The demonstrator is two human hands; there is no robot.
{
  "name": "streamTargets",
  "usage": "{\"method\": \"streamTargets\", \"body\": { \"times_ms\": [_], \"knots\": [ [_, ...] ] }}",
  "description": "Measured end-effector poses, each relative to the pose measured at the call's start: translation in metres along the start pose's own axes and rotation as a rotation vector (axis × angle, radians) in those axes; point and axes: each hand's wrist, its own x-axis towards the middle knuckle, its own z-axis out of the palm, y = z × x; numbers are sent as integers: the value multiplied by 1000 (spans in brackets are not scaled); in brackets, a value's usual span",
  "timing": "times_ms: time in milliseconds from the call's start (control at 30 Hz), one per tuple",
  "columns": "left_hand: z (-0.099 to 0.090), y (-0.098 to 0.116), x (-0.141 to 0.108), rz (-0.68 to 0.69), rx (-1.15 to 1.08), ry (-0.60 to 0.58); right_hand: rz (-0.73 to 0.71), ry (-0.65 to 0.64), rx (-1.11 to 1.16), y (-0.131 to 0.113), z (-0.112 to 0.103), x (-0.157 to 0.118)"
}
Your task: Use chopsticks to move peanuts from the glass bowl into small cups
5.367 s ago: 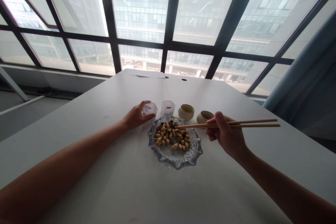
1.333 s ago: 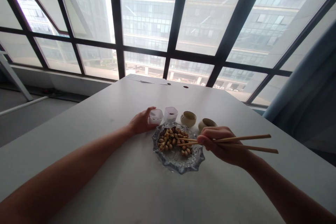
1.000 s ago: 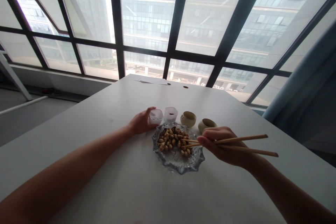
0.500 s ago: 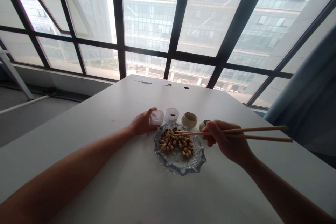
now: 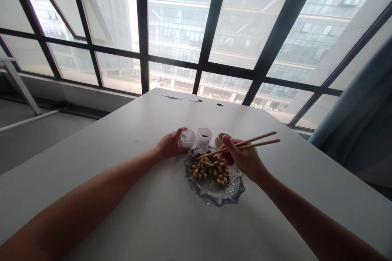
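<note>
Right hand (image 5: 247, 161) has moved left, gripping two tan wooden chopsticks (image 5: 263, 143). Tips point left, at brown nuts (image 5: 204, 170) in clear glass dish (image 5: 220, 202), between hands. Left hand (image 5: 170, 145) holds clear plastic cup (image 5: 187, 144), nearer tips.

Beyond the clear scalloped glass bowl (image 5: 219, 200), your right hand (image 5: 243, 160) partly hides an olive-green ceramic cup (image 5: 218, 142). Left of that cup, behind the bowl, dark contents in a translucent square plastic cup (image 5: 203, 140) are too small to identify. Your left hand (image 5: 171, 144) covers one side of the translucent rounded plastic cup (image 5: 188, 140) behind the bowl's left. Whether your pale wooden chopsticks (image 5: 257, 137) grip anything inside the bowl is unclear.
</note>
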Motion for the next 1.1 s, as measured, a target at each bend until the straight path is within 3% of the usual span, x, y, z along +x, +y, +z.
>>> {"method": "streamTargets", "body": {
  "times_ms": [733,900,1100],
  "knots": [
    [-2,2,-1,-11,-7,1,-123,72,49,7,8,-11],
    [0,-1,0,-11,6,3,-85,130,91,8,5,-11],
    [2,-1,0,-18,11,10,114,223,428,29,-26,1]
  ]
}}
